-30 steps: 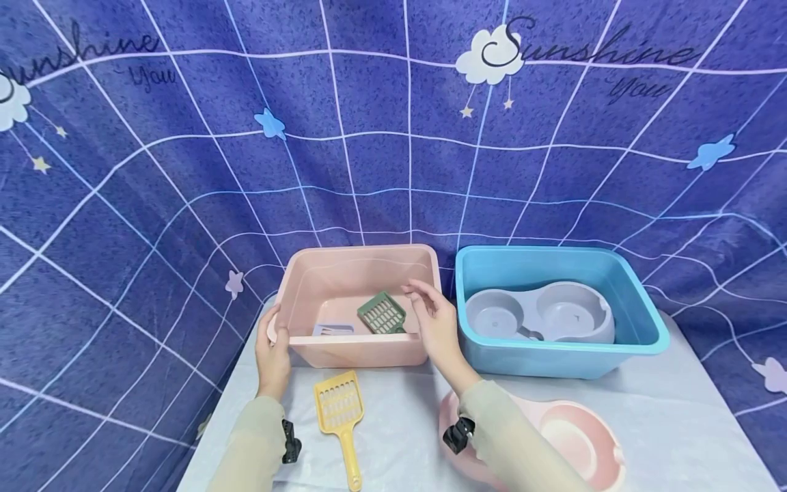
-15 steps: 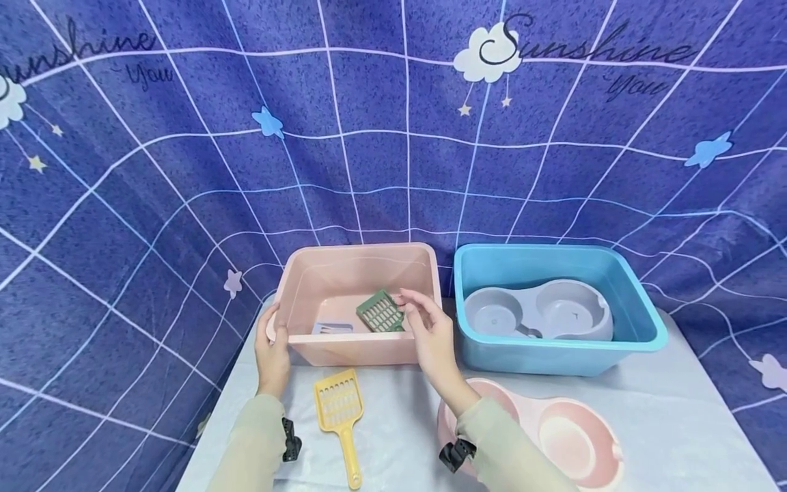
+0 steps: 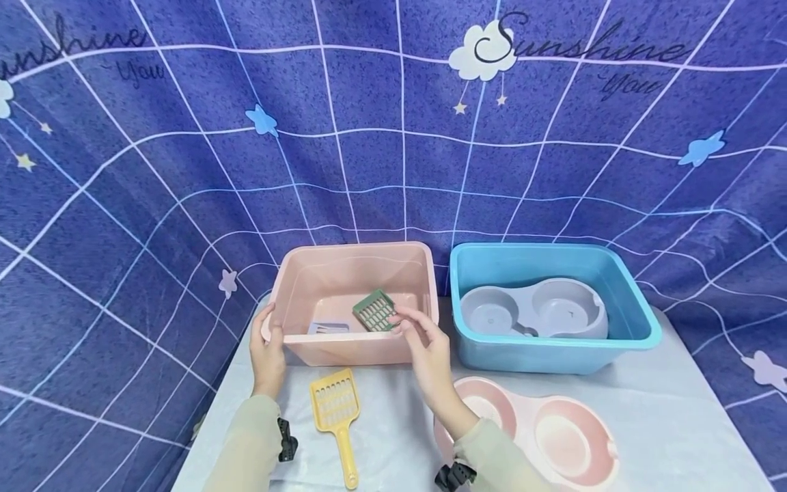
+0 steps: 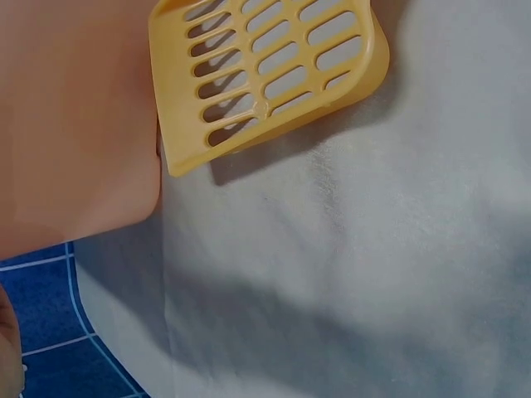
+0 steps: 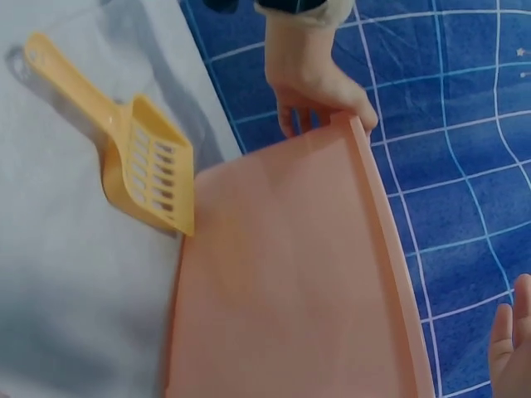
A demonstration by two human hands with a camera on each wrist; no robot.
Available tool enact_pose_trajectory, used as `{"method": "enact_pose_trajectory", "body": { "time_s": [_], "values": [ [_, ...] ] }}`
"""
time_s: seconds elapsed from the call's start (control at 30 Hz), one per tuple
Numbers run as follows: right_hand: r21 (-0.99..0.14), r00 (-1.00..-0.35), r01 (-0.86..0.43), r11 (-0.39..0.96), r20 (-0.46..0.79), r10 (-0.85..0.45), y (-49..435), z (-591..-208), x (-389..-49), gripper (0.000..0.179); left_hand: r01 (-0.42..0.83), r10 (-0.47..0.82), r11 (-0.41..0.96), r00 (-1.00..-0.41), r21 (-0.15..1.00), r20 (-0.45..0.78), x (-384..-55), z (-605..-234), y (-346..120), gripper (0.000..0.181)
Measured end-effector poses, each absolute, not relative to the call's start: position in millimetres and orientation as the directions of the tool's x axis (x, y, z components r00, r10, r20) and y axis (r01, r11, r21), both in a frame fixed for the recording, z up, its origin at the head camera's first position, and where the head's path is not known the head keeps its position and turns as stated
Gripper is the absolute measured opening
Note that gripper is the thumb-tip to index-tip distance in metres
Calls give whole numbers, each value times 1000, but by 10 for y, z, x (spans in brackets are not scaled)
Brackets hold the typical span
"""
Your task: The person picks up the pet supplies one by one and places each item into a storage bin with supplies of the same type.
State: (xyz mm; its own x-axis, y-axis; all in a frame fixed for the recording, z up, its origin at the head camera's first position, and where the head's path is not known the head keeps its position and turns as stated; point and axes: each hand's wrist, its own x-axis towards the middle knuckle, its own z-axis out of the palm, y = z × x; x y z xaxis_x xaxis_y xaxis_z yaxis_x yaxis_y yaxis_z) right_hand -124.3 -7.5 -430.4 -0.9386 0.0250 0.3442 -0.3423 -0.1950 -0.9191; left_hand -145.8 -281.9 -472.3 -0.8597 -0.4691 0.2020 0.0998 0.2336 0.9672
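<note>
Two hands work at a pink tub on the far left of a table covered in white cloth. The left hand grips the tub's near left corner, its fingers curled round the rim. The right hand reaches over the tub's near wall at the right, fingers loosely bent and parted from the thumb. In the head view its fingertips overlap the right edge of a green scoop; whether they touch it cannot be told.

The green scoop lies inside the pink tub, right of centre, its slotted head tilted toward the far left. To its left in the tub is a lilac slotted piece, partly hidden by the near wall.

A yellow scoop lies on the table between the forearms, its slotted head just beside the tub's near wall and its handle pointing near.

Right of the pink tub stands a blue tub, with a grey double bowl inside. Nearer, on the table's right, sits a pink double bowl, partly covered by the right forearm.

Both arms wear pale sleeves and black wrist mounts. Behind hangs a blue curtain with white grid lines, stars and clouds.
</note>
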Motion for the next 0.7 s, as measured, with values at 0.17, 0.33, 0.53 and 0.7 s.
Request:
{"method": "enact_pose_trajectory", "body": {
  "time_s": [0.17,0.33,0.53,0.7],
  "values": [
    [-929,-948,-315,-192,319,11,-100,-4344,-1148,25,97,-474,231,-857,968,199,-1459,-4722,-2814,44],
    [-935,-951,-306,-179,310,5,-128,-4384,-1083,24,131,-466,236,-854,963,230,-1493,-4771,-2846,43],
    [-931,-954,-286,-226,299,-26,-173,-4428,-1013,24,151,-479,266,-836,952,266,-1601,-4975,-2952,42],
    [-939,-961,-262,-222,275,-31,-198,-4497,-949,24,111,-499,232,-839,966,216,-1620,-5056,-2967,43]
  ]
}}
